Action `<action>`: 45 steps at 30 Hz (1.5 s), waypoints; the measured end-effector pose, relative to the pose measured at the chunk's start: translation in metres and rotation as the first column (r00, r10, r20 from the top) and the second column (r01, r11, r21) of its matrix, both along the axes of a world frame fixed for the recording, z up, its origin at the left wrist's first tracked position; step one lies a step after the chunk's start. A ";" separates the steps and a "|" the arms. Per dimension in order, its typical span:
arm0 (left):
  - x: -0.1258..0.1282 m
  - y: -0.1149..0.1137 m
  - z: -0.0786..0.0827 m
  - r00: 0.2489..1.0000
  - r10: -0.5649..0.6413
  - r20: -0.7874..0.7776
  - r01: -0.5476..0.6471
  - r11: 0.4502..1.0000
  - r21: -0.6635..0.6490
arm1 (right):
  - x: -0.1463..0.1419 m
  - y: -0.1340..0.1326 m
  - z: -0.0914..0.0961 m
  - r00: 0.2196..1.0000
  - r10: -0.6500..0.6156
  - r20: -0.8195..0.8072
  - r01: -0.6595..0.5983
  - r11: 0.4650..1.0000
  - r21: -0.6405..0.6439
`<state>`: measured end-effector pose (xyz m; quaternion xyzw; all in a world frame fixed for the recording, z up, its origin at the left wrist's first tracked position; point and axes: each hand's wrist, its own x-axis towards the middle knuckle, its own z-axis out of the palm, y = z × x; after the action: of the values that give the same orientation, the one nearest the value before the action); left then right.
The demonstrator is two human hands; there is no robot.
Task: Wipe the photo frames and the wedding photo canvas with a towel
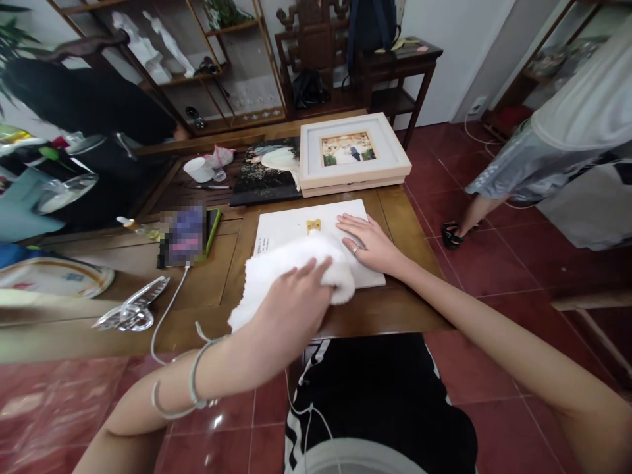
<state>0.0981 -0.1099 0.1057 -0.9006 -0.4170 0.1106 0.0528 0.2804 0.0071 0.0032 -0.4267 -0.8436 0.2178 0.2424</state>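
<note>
My left hand point(296, 299) grips a white cloth point(276, 276) with a fuzzy surface and ragged edge, bunched under the fingers. The cloth lies over the lower part of a flat white board point(286, 224), which bears a small gold emblem point(313, 226) and small dark print along its left side. On the board's right part rests my right hand point(368, 243), its fingers stretched out flat and a ring on one of them. The cloth hides much of the board.
Behind the board, a framed photo point(350, 150) lies beside a dark photo panel point(266, 164). To the left are a phone point(185, 237) with a cable, a dropper bottle point(138, 228), a silver hair clip point(133, 309) and a white cup point(198, 170). Another person point(557, 131) stands at right.
</note>
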 end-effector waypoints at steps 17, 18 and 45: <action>0.039 0.160 0.010 0.977 -0.070 0.202 0.113 0.970 -0.214 | 0.002 0.004 -0.003 1.000 0.007 0.012 -0.008 0.996 0.084; 0.038 0.161 0.010 0.979 -0.060 0.197 0.105 0.969 -0.225 | 0.002 0.004 -0.003 1.000 0.011 0.008 -0.012 0.996 0.087; 0.009 -0.018 -0.026 0.995 -0.101 -0.021 0.102 0.994 0.041 | 0.002 0.005 -0.002 0.998 -0.041 0.037 0.041 0.999 0.016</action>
<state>0.1070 -0.1276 0.0796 -0.9183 -0.3722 0.1076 0.0812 0.2823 0.0118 0.0009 -0.4462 -0.8406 0.1986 0.2343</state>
